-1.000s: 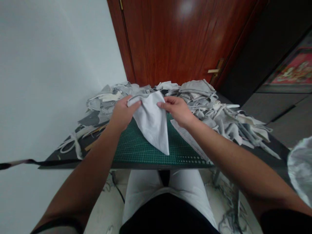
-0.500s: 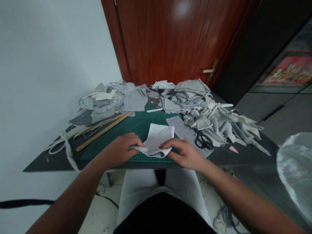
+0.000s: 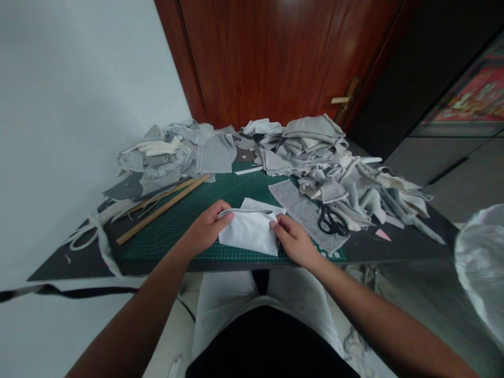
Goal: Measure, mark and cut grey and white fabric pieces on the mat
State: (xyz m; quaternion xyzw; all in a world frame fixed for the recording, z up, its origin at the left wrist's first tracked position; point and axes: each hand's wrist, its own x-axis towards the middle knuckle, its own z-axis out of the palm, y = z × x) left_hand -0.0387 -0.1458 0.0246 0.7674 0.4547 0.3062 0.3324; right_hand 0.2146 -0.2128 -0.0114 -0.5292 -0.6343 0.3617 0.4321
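Note:
A piece of white-grey fabric (image 3: 249, 233) is folded over near the front edge of the green cutting mat (image 3: 165, 226). My left hand (image 3: 212, 223) pinches the fold at its left end, thumb on the near side. At the right end my right hand (image 3: 293, 239) grips the same fold between thumb and fingers. Part of the fabric lies flat behind the raised fold. Just right of my right hand, a grey fabric strip (image 3: 293, 202) lies slanted on the mat, with black-handled scissors (image 3: 333, 220) over its edge.
Heaps of grey and white fabric scraps (image 3: 165, 157) line the back left, with another scrap pile (image 3: 315, 142) at the back right. A wooden ruler (image 3: 163, 210) lies on the left. A pink scrap (image 3: 382, 235) is at the right. Behind the table stands a wooden door (image 3: 268, 63).
The fabric's near edge has been lifted and folded away from me, so a raised fold now stands between my hands. Both hands have moved slightly up with it.

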